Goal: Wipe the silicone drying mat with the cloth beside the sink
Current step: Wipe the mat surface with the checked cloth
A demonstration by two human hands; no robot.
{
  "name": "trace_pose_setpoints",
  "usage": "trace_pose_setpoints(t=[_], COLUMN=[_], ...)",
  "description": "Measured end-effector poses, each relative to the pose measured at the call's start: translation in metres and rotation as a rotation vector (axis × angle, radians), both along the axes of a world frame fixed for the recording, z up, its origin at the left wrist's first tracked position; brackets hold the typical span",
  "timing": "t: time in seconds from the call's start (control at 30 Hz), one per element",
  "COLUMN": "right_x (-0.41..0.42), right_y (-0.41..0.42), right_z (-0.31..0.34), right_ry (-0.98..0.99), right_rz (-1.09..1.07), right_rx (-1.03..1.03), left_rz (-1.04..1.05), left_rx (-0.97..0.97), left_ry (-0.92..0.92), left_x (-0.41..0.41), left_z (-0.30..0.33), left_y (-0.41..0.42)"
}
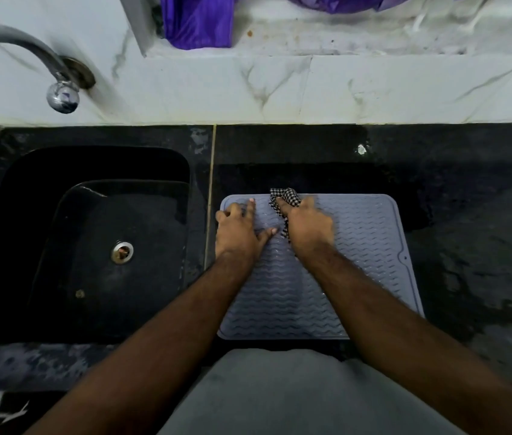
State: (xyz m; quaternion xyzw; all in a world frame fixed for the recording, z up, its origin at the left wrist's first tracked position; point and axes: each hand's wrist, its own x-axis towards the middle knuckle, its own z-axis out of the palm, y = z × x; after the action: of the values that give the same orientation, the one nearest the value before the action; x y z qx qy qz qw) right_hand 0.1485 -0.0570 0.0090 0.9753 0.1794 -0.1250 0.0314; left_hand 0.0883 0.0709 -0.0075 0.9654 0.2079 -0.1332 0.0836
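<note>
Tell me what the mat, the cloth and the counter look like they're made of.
Mat: likely silicone or rubber, matte grey, with moulded wavy ridges and a raised rim.
Cloth: woven fabric, black-and-white check, bunched under the right hand.
Counter: probably polished black stone, speckled and glossy with wet-looking patches.

one mat (358,246), one cloth (286,197), two hands (240,230)

Left hand (242,229) flat with fingers spread, right hand (306,224) curled, both forearms extended forward.
</note>
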Motion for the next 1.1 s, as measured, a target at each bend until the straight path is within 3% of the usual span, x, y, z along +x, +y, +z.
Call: trace_pose_setpoints(t=[0.23, 0.57, 0.63, 0.7, 0.77, 0.87, 1.1], right_x=[0.011, 0.019, 0.022, 0.024, 0.025, 0.027, 0.033], right_y=[-0.039, -0.066, -0.067, -0.066, -0.065, -0.068, -0.078], right_z=[0.002, -0.004, -0.005, -0.007, -0.007, -0.008, -0.015], right_ry=[-0.008, -0.005, 0.005, 0.025, 0.031, 0.02, 0.004], right_rz=[-0.051, -0.036, -0.028, -0.032, -0.052, -0.063, -0.036], right_rx=[-0.026, -0.021, -0.01, 0.001, 0.021, 0.047, 0.087], left_rz=[-0.04, 0.081, 0.052, -0.148, -0.354, -0.317, -0.234], left_rx=[0.144, -0.013, 0.016, 0.035, -0.134, -0.44, -0.379], left_ry=[0.073, 0.125, 0.059, -0.093, -0.155, -0.043, 0.022], left_x=[0.006, 0.01, 0.012, 0.016, 0.021, 0.023, 0.03], left_z=[-0.001, 0.007, 0.012, 0.011, 0.005, -0.006, -0.008], left_y=[-0.008, -0.018, -0.029, -0.045, -0.064, -0.086, -0.095])
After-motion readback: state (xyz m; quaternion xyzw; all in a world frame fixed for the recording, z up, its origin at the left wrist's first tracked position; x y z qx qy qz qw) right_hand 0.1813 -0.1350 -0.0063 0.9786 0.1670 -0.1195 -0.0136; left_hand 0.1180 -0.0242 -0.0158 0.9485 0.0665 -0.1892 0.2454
